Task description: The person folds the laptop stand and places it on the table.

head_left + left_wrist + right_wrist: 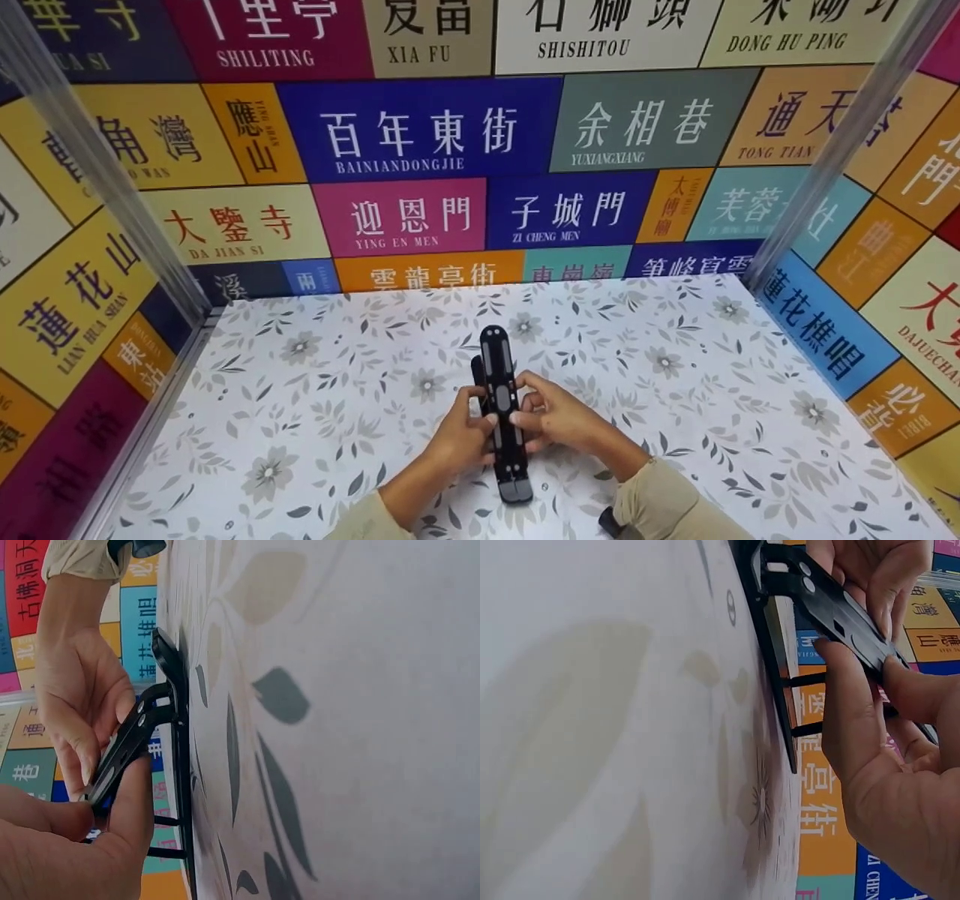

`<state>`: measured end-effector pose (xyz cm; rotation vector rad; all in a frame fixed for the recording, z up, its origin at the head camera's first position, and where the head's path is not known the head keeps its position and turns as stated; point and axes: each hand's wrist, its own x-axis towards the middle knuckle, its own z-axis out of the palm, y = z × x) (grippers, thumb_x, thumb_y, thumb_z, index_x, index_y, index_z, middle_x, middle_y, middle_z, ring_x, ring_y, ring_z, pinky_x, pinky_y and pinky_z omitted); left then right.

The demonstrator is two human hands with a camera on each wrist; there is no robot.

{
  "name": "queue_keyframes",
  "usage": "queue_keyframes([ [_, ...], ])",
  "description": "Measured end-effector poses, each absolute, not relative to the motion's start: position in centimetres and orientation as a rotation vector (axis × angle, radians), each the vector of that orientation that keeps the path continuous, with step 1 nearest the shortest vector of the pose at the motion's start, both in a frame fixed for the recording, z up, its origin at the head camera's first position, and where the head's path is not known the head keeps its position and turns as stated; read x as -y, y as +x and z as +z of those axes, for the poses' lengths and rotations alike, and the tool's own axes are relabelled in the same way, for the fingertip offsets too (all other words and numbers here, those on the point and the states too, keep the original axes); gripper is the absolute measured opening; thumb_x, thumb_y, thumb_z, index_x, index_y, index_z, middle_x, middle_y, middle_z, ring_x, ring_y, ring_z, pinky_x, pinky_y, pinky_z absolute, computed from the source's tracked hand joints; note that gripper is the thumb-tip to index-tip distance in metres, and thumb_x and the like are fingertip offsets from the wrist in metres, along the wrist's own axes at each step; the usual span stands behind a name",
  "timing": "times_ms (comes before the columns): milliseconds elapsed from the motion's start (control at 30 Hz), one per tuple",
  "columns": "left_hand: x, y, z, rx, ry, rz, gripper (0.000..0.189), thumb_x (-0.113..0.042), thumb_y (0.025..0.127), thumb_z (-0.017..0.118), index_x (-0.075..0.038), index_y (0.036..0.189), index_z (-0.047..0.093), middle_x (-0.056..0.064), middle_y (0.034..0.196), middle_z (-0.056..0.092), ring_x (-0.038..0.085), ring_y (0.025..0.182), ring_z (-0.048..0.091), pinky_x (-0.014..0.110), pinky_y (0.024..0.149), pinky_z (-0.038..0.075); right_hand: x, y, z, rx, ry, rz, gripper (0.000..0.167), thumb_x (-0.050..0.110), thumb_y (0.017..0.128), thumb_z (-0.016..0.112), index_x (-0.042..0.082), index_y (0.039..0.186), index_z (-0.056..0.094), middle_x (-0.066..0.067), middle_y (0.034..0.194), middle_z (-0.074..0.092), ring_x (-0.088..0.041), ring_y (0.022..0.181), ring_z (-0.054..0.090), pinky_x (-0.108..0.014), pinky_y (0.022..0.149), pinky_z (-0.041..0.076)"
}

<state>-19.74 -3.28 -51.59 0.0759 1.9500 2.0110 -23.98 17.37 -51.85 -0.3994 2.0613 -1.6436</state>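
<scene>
A black folding laptop stand (504, 405) stands partly raised on the patterned table, its long axis pointing away from me. My left hand (457, 435) pinches its upper part from the left side, thumb and fingers on the edge. From the opposite side my right hand (559, 416) grips the same raised part between thumb and fingers. In the left wrist view, the base bar (180, 757) lies along the tabletop while the upper arm slants up from a hinge. Thin support legs (808, 679) join base and upper part in the right wrist view.
A white table (337, 427) with grey flowers and leaves lies under the hands. Behind and at both sides rise panels of coloured Chinese name signs (420, 127), with clear upright strips (112, 165) at the corners. A dark band (609, 523) shows by the right sleeve.
</scene>
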Motion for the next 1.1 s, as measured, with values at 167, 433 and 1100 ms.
queue_keyframes([
  [167, 3.0, -19.2, -51.7, -1.878, -0.07, 2.087, 0.042, -0.011, 0.104, 0.05, -0.003, 0.141, 0.031, 0.027, 0.127, 0.063, 0.033, 0.113, 0.068, 0.051, 0.094, 0.058, -18.0, -24.6, -51.4, -2.065, -0.446, -1.586, 0.042, 0.024, 0.097, 0.071, 0.015, 0.135, 0.056, -0.008, 0.094, 0.061, -0.023, 0.076, 0.069, -0.048, 0.067, 0.063],
  [433, 2.7, -17.9, -52.4, -1.67, -0.139, 2.143, 0.03, -0.009, 0.105, 0.047, 0.007, 0.131, 0.048, 0.02, 0.114, 0.068, 0.024, 0.102, 0.071, 0.045, 0.093, 0.059, -18.1, -27.0, -48.9, -2.316, -0.454, -1.538, 0.046, 0.034, 0.102, 0.062, 0.018, 0.145, 0.057, -0.022, 0.119, 0.064, -0.035, 0.095, 0.069, -0.051, 0.081, 0.062],
  [1100, 1.9, -17.4, -52.6, -1.677, -0.157, 2.141, 0.041, -0.006, 0.107, 0.037, 0.004, 0.145, 0.048, 0.015, 0.12, 0.064, 0.023, 0.107, 0.065, 0.039, 0.092, 0.058, -13.7, -32.5, -45.2, -2.264, -0.355, -1.714, 0.029, 0.017, 0.091, 0.078, 0.009, 0.119, 0.076, -0.008, 0.109, 0.073, -0.017, 0.091, 0.072, -0.038, 0.082, 0.063],
])
